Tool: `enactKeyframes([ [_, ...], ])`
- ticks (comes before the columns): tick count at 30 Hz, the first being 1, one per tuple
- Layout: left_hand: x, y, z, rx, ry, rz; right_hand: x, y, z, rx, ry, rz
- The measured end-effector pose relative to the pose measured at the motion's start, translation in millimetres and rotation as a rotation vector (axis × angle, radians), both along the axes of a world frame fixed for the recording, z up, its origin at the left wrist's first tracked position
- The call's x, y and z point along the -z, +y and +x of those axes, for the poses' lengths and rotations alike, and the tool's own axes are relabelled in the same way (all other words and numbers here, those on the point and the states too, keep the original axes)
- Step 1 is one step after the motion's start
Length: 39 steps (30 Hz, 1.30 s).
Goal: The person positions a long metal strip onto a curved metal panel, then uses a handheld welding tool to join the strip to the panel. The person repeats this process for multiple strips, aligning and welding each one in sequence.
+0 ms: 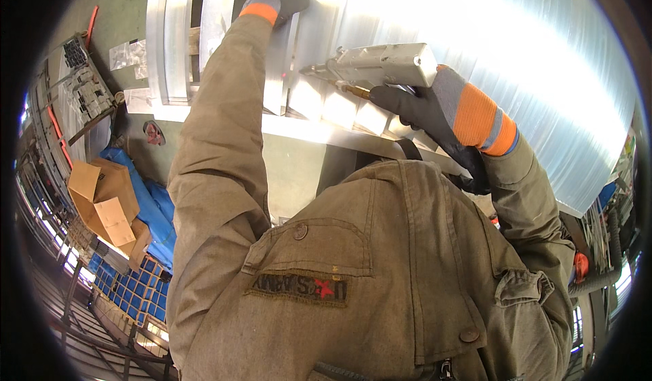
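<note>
My right hand (421, 109), in a grey, orange and black glove, is closed around a laser welding gun (384, 65). Its silver body ends in a tapered nozzle pointing left, with a brass-coloured fitting underneath. A small red dot shows left of the tip, on a long shiny metal strip (280, 62). At the top edge my left hand (275, 2), gloved alike, lies across that strip, its thumb toward the right side; its other fingers are mostly hidden. Right of the strip spreads a wide ribbed metal panel (489, 62), with the gun above it.
More metal profiles (178, 41) lie to the left. Farther left are an open cardboard box (109, 201), blue sheeting (151, 211) and a rack (85, 85) of metal parts. A black hose (472, 167) hangs below my right hand. Pipes and scrap (611, 204) crowd the right.
</note>
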<state>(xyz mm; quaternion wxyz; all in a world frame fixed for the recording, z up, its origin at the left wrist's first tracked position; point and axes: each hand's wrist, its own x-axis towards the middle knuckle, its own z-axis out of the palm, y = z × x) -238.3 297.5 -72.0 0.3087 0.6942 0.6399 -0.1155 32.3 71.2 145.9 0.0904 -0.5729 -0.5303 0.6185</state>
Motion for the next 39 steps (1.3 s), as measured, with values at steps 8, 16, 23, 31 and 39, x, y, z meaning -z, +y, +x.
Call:
enactKeyframes([
  [8,21,2,-4,0.072,0.006,0.097,7,10,-13,0.039,0.146,0.28],
  [16,31,3,-7,0.152,0.026,0.199,0,31,-27,-0.114,0.1,0.196],
  [23,36,7,-9,0.211,0.027,0.243,16,53,-46,-0.146,0.18,-0.14],
  [31,48,9,-17,0.276,0.016,0.274,98,67,-96,-0.287,0.142,-0.2],
  [39,58,8,-19,0.302,0.011,0.274,115,72,-115,-0.464,0.089,-0.05],
])
